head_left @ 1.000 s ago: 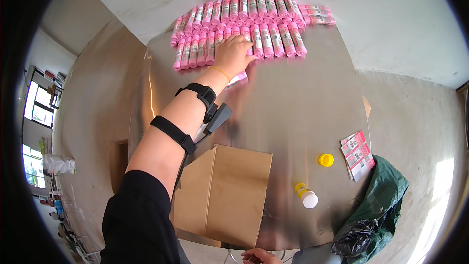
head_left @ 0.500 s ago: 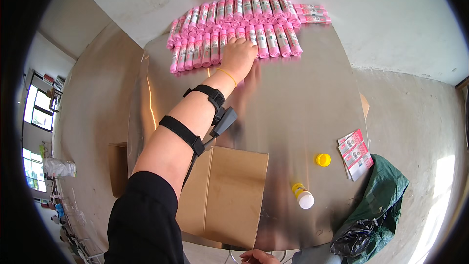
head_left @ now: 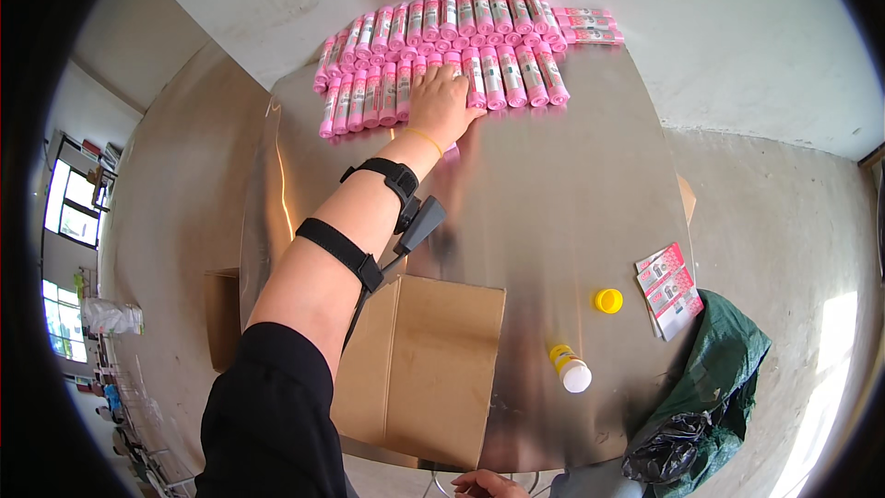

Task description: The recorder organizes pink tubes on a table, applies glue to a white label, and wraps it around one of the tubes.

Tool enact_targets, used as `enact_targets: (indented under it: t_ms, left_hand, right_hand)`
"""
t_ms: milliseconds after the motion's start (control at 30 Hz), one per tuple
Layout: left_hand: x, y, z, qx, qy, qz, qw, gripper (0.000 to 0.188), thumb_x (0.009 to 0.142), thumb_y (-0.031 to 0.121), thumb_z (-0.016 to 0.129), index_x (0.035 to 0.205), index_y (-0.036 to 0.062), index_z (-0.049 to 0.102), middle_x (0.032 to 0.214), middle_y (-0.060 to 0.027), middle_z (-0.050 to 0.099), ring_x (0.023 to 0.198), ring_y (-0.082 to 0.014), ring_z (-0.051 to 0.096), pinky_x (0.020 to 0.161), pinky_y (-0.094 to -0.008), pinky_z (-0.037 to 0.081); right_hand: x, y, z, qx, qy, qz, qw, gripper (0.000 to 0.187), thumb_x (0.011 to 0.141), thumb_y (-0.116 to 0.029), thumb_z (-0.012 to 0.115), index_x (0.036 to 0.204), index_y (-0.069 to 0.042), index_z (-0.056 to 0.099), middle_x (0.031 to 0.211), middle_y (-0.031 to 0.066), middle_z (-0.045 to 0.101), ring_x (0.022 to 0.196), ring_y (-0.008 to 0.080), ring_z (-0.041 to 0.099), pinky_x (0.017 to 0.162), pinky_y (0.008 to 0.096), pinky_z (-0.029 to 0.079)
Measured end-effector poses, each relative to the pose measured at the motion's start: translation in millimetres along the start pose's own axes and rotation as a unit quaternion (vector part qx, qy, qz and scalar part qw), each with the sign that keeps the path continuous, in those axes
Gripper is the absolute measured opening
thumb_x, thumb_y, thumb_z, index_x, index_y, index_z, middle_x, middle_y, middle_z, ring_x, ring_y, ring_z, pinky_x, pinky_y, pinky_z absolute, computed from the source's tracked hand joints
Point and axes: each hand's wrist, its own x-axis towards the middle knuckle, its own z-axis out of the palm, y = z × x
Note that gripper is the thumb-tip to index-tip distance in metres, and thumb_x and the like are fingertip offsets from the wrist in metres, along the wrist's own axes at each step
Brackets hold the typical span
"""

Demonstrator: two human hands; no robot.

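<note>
Several pink rolls (head_left: 442, 32) with grey labels lie in two rows at the far edge of a shiny metal table (head_left: 553, 184). My left hand (head_left: 442, 101) reaches far forward and lies palm down on the near row. A pink roll (head_left: 451, 150) is under the palm, its end showing by the wrist. The forearm carries two black straps and a small black device (head_left: 419, 221). Only a sliver of my right hand (head_left: 489, 484) shows at the bottom edge, below the table's near rim.
A flat brown cardboard sheet (head_left: 424, 369) lies on the near side of the table. To the right are a yellow cap (head_left: 608, 301), a small yellow bottle with a white cap (head_left: 570, 369) on its side, and pink label packets (head_left: 668, 277). A dark green bag (head_left: 710, 397) hangs at the right edge.
My left hand has slid farther away across the table, up against the near row of pink rolls, with the roll under its palm.
</note>
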Motion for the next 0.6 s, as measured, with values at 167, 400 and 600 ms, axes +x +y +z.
enact_targets:
  t_ms: [167,400,600]
  left_hand:
    - [1.5,-4.0,1.1,-0.004,-0.087,0.013,0.996,0.028,0.074,0.025,0.071,0.092,0.0046,0.066,0.091,-0.0062,0.064,0.093,-0.0255,0.058,0.088,-0.0394,0.041]
    - [2.0,-7.7,5.9,-0.006,-0.065,0.051,0.997,0.025,0.078,0.015,0.065,0.101,0.0046,0.066,0.098,-0.0110,0.067,0.087,-0.0284,0.062,0.080,-0.0391,0.047]
    - [8.3,-8.6,9.5,-0.220,-0.004,-0.103,0.970,0.028,0.087,0.006,0.057,0.113,0.0017,0.061,0.106,-0.0150,0.065,0.089,-0.0259,0.066,0.077,-0.0337,0.053]
  right_hand:
    - [-1.1,0.1,-0.1,-0.005,-0.006,0.009,1.000,0.019,0.087,-0.011,0.064,0.103,-0.003,0.058,0.075,0.0072,0.058,0.062,0.0138,0.056,0.057,0.0272,0.046]
    - [-1.8,-0.3,-0.6,-0.003,-0.008,0.004,1.000,0.019,0.087,-0.012,0.063,0.104,-0.004,0.058,0.076,0.0078,0.058,0.063,0.0143,0.056,0.058,0.0278,0.046]
    - [-1.9,-3.5,-2.1,0.004,-0.008,0.006,1.000,0.019,0.087,-0.012,0.063,0.104,-0.004,0.058,0.077,0.0084,0.059,0.063,0.0153,0.056,0.058,0.0284,0.046]
